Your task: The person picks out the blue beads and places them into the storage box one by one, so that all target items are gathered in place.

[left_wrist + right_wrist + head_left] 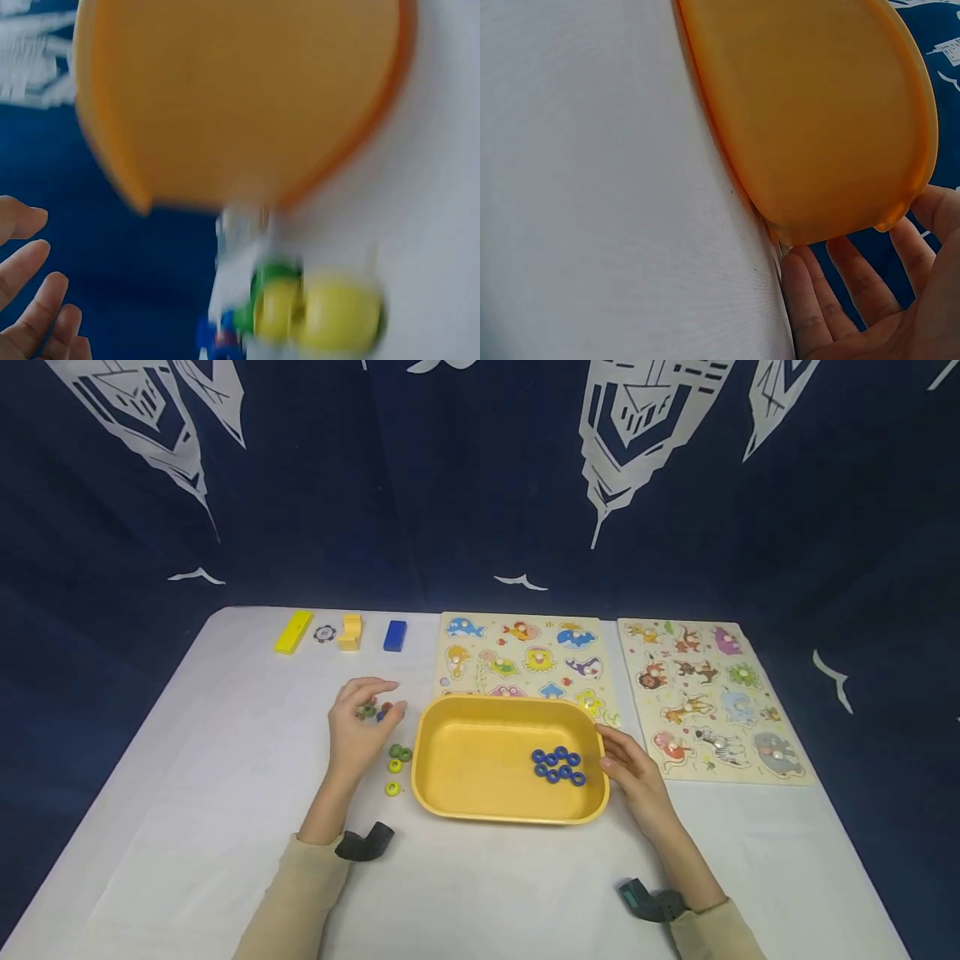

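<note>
A yellow tray (480,814) lies on the white table, with several blue ring beads (558,766) in its right half. My right hand (633,777) holds the tray's right end, thumb at the rim and fingers against the outer wall, as the right wrist view shows. My left hand (360,727) hovers left of the tray, its fingers bent and apart, with nothing visible between them. Under and beside it are small green, blue and reddish beads, partly hidden. Closer to me lie green beads (401,752) and yellow-green beads (393,767), blurred in the left wrist view.
Behind the tray lies a sea-animal puzzle board (525,647), its near edge covered by the tray. An animal puzzle board (708,702) is at the right. Along the back left are a yellow block (293,632), a round token (325,633), a light-orange piece (350,633) and a blue block (395,636).
</note>
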Action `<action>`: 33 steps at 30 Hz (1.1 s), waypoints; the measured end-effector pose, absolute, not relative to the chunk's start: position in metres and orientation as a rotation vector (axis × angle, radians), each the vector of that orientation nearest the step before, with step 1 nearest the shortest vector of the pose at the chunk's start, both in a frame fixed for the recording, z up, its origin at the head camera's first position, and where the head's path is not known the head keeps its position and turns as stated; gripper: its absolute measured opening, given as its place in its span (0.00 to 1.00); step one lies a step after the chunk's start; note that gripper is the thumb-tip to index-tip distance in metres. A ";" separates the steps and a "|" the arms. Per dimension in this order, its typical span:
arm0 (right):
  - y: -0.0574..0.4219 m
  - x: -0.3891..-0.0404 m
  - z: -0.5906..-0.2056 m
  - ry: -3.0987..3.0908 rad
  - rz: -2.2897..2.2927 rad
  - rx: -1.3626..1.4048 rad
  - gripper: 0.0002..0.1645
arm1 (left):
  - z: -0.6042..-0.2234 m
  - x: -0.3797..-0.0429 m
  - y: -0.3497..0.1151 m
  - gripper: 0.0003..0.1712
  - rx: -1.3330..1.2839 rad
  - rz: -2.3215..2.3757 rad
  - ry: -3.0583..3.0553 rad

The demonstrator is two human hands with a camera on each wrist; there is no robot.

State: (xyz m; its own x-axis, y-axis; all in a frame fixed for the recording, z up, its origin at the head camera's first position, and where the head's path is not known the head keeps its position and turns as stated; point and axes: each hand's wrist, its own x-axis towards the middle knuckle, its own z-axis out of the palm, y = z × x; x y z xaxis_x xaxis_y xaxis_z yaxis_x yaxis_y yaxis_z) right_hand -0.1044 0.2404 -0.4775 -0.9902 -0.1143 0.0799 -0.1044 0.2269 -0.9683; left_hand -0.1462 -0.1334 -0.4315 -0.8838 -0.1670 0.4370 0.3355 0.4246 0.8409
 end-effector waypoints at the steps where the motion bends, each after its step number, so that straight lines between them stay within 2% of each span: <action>1: 0.240 -0.104 -0.477 2.453 -1.939 -0.221 0.25 | -0.440 -0.150 -0.143 0.16 -0.117 -1.453 -2.215; 7: 0.240 -0.104 -0.475 2.448 -1.951 -0.217 0.24 | -0.461 -0.160 -0.172 0.15 0.020 -1.353 -2.280; 16: 0.241 -0.103 -0.476 2.463 -1.931 -0.217 0.24 | -0.472 -0.157 -0.172 0.13 0.166 -1.202 -2.597; 33: 0.241 -0.103 -0.477 2.471 -1.936 -0.248 0.25 | -0.484 -0.158 -0.172 0.14 0.138 -1.016 -2.669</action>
